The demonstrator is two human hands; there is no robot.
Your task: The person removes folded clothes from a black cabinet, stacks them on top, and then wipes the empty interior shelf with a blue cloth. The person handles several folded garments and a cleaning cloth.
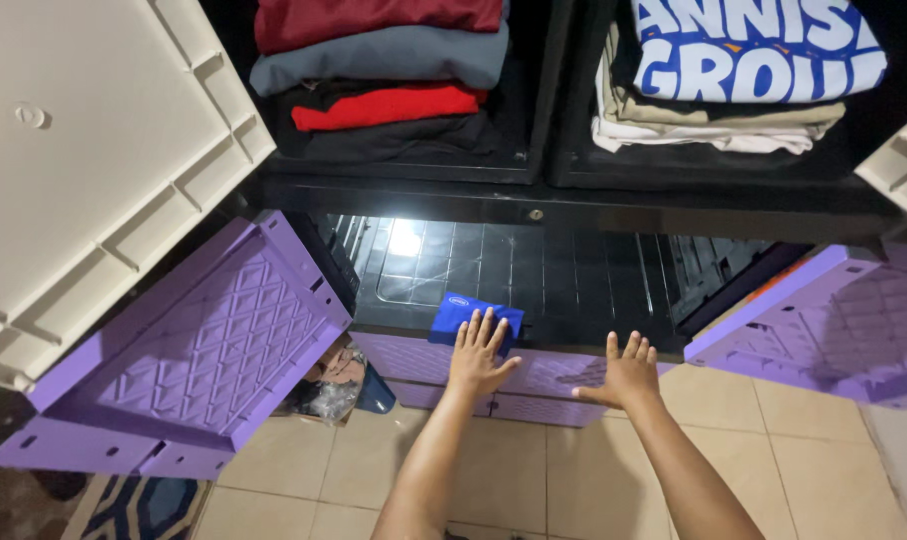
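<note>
1. blue cloth (474, 318) lies on the black shelf floor (574, 285), at its front edge; it looks soft, light and limp, best pinched at a fold.
2. left of the shelf, an open purple door (204, 350) hangs outward.
3. left hand (479, 355) rests flat on the cloth, fingers spread, gripping nothing.
4. right hand (629, 375) presses open-palmed on the shelf's purple front lip (544, 372), empty.
5. right of the shelf, another purple door (824, 320) stands open.
</note>
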